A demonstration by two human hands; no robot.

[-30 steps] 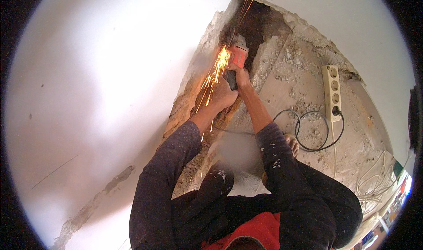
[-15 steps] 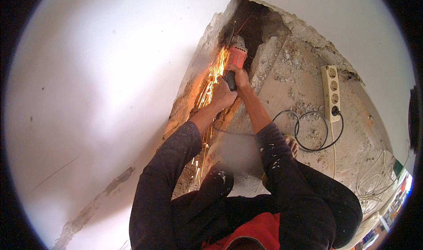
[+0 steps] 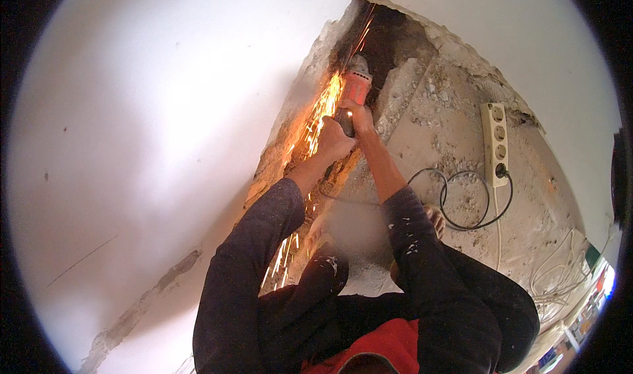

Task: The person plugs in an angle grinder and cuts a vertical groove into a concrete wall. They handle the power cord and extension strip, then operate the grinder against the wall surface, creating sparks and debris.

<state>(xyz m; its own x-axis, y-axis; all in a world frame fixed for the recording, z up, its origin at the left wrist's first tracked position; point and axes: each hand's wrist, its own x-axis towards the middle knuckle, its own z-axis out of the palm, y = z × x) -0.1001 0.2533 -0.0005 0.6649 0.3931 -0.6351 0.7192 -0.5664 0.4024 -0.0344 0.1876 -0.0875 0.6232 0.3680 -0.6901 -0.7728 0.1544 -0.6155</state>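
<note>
I cannot make out the disc on the red, grey-headed handheld grinder (image 3: 357, 89) beside the bright orange sparks (image 3: 322, 110); the left hand (image 3: 335, 140) and right hand (image 3: 361, 119) partly cover its dark handle, the paint-flecked dark right sleeve (image 3: 410, 225) half hides a bare foot (image 3: 435, 220), and the multicoloured clutter (image 3: 587, 321) by the lower right rim is too small for me

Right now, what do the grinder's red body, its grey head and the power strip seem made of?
Grinder body: probably hard plastic, given its red colouring and dark vent slots. Grinder head: likely dull metal, being bare grey. Power strip: apparently smooth cream plastic, with round moulded sockets.
</note>
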